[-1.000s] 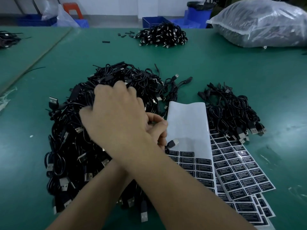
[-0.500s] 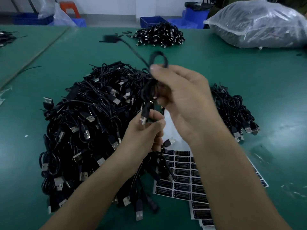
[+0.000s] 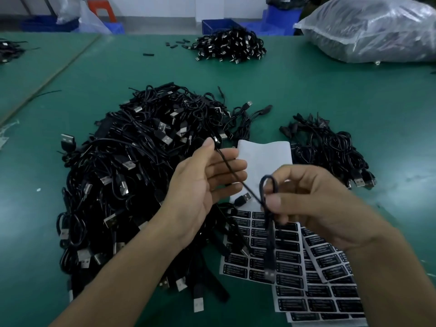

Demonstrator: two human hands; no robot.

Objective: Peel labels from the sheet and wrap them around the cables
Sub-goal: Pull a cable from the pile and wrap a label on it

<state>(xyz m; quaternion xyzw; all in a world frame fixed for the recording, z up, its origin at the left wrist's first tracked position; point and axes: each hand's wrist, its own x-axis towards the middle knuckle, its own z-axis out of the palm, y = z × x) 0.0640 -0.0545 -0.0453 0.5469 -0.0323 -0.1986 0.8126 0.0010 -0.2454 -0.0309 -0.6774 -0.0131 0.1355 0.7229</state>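
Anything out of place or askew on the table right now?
The label sheets lie fanned and skewed over one another, and the big cable heap spills onto the top sheet's left edge. A few small black pieces lie loose beside the far pile. Nothing looks damaged.

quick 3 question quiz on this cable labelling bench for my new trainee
1. True or false: the right hand pinches a loop of the black cable.
2. The label sheets lie: a) in a drawer; b) between the big cable pile and the small cable pile; c) on a shelf.
3. Fill in: the top sheet's upper part is ____ of labels.
Key: 1 true; 2 b; 3 bare.
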